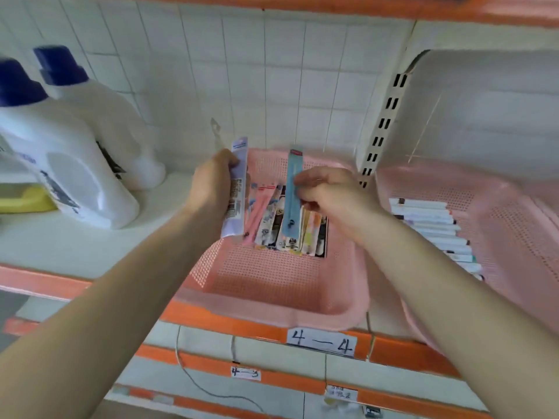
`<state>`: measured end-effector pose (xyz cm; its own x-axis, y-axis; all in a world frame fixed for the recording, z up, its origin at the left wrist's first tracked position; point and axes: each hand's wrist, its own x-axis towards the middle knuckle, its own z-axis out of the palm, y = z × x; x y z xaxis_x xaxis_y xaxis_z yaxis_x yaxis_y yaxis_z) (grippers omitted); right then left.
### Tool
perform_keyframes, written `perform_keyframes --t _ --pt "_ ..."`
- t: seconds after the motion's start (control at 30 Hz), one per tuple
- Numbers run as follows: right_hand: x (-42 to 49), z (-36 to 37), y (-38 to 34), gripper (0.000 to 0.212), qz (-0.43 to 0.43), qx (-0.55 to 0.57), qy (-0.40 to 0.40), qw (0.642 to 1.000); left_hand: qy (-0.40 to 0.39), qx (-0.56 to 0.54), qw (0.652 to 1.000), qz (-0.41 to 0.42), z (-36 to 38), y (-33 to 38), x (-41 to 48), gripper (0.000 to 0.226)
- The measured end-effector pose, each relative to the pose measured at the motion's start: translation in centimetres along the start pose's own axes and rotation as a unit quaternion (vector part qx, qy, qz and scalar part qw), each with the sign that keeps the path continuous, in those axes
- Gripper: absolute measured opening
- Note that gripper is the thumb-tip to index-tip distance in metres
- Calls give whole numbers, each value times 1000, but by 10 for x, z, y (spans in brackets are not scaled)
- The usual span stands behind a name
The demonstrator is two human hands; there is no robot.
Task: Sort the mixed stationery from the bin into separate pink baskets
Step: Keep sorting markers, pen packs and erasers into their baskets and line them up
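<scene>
This looks like a shop or stockroom: a white shelf [60, 246] with an orange front strip [227, 323] carries a handwritten tag [322, 342] reading "4—4", and a slotted upright [382, 128] stands at the upper right. Big detergent bottles [60, 164] at the left stand beside pink baskets [272, 309] of packaged stationery [272, 225], against a white tiled wall [242, 71].

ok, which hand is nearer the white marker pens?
Right. The right hand, holding a blue packet, sits just left of the marker pens; left hand, holding a white packet, is farther left.
</scene>
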<state>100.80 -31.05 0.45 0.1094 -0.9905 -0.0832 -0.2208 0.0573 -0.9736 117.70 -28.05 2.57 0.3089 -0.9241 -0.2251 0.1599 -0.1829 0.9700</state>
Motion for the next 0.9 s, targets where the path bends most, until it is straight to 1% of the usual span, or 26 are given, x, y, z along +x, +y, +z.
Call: perform_keyframes --t 0.1,0.2,0.23,0.3,0.33,0.37,0.5,0.63,0.67,0.7,0.77,0.8,0.83,0.87,0.9 --pt "25 32 6 18 3 -99 -1 995 -37 -10 999 -11 -21 6 19 25" --pt "50 62 12 22 4 -189 -3 982 -70 -14 997 -19 -34 7 35 28" --pt "57 72 15 21 7 -223 -5 975 -77 -12 997 -25 -36 6 39 28" --pt "70 88 20 12 18 -301 -13 953 -88 -9 996 -35 -40 4 45 27" --pt "74 95 22 13 22 -332 -15 943 -95 -11 995 -36 -41 3 46 27" --pt "77 100 24 17 24 -349 -14 937 -104 -13 994 -39 -42 2 48 28" --pt "77 116 27 28 17 -356 -17 934 -134 -19 989 -53 -47 -1 54 35" --pt "74 114 19 23 29 -408 -40 912 -141 -12 989 -47 -47 -2 58 36" --pt "71 111 13 23 25 -406 -34 913 -142 -8 989 -45 -46 -3 59 36" --pt "68 105 5 25 21 -374 -22 927 -142 -6 989 -45 -45 -2 59 35" --pt "54 91 -7 23 22 -219 -11 975 -141 -1 989 -44 -43 -2 59 34" --pt "45 85 -13 22 29 -136 -18 990 -147 6 988 -43 -42 -2 59 35" --pt "36 79 -16 22 37 -73 -32 996 -153 11 987 -45 -40 -3 60 35" --pt "29 76 -19 24 45 -38 -47 997 -158 14 986 -46 -37 -4 60 34" --pt "22 73 -20 25 49 -25 -59 997 -156 16 986 -47 -34 -6 60 33"
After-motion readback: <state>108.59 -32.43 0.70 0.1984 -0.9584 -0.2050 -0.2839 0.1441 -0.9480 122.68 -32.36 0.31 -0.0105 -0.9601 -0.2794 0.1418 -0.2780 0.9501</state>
